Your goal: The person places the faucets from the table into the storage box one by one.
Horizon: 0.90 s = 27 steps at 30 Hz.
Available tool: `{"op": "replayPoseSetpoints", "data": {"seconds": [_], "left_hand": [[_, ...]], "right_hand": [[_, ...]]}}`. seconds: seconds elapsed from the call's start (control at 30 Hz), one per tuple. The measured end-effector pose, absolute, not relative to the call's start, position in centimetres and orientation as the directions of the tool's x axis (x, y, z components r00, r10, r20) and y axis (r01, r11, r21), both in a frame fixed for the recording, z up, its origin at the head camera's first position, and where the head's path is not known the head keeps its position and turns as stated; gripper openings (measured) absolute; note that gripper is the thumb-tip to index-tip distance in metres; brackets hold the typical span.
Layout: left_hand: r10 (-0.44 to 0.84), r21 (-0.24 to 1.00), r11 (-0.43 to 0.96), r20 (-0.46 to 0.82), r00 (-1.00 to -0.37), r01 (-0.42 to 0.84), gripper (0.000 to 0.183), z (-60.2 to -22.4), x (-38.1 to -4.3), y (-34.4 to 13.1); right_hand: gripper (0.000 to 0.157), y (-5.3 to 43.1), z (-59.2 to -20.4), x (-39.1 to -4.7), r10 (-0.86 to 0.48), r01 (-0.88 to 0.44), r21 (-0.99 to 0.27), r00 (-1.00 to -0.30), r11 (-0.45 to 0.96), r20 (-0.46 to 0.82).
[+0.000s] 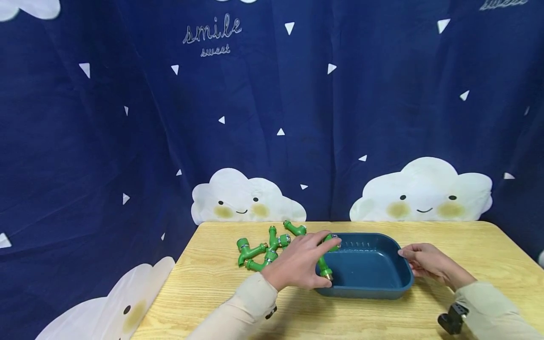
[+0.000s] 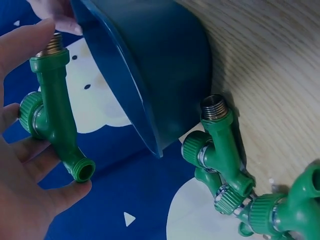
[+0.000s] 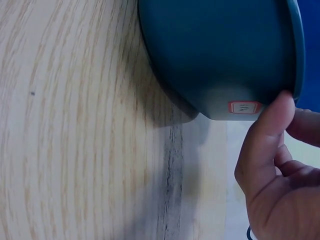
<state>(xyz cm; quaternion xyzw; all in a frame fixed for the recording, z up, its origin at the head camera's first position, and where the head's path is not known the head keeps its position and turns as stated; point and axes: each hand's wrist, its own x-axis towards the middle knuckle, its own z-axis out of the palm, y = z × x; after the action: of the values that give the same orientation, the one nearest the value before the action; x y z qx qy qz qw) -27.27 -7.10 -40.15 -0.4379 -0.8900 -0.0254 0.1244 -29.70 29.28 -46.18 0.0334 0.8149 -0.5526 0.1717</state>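
Observation:
My left hand (image 1: 299, 262) grips a green plastic tap (image 2: 57, 100), thumb at its brass threaded end and fingers along the spout end. In the head view the tap is over the left side of a dark blue rectangular basin (image 1: 369, 292). At the basin's right end, my right hand (image 1: 433, 265) holds the rim, with the thumb on the outer wall in the right wrist view. Whether its other fingers reach inside is hard to tell. The basin's visible floor shows nothing lying on it; the left hand hides part of its left end.
Several more green taps (image 1: 250, 252) lie loosely grouped on the wooden table (image 1: 212, 293), left of the basin. One tap (image 1: 295, 228) lies farther back, partly behind the left hand. A dark blue curtain (image 1: 263, 118) with printed clouds hangs behind the table. A small label (image 3: 245, 107) marks the basin's wall.

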Motion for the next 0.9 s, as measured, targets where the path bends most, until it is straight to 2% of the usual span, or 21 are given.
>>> {"op": "replayPoseSetpoints", "data": {"seconds": [0.33, 0.57, 0.9], "left_hand": [[0.777, -0.108, 0.615, 0.251, -0.577, 0.781, 0.097, -40.3, -28.1, -5.7], [0.756, -0.091, 0.645, 0.223, -0.615, 0.759, 0.096, -40.7, -28.5, -4.8], [0.756, -0.091, 0.652, 0.165, -0.634, 0.753, 0.097, -40.5, -29.5, -2.7]], "right_hand": [[0.029, 29.4, -46.6, -29.6, -0.148, 0.247, -0.900, -0.937, 0.359, -0.316], [0.031, 29.5, -46.7, -29.6, -0.144, 0.253, -0.900, -0.936, 0.354, -0.320], [0.033, 29.4, -46.5, -29.7, -0.123, 0.258, -0.890, -0.938, 0.377, -0.324]]}}
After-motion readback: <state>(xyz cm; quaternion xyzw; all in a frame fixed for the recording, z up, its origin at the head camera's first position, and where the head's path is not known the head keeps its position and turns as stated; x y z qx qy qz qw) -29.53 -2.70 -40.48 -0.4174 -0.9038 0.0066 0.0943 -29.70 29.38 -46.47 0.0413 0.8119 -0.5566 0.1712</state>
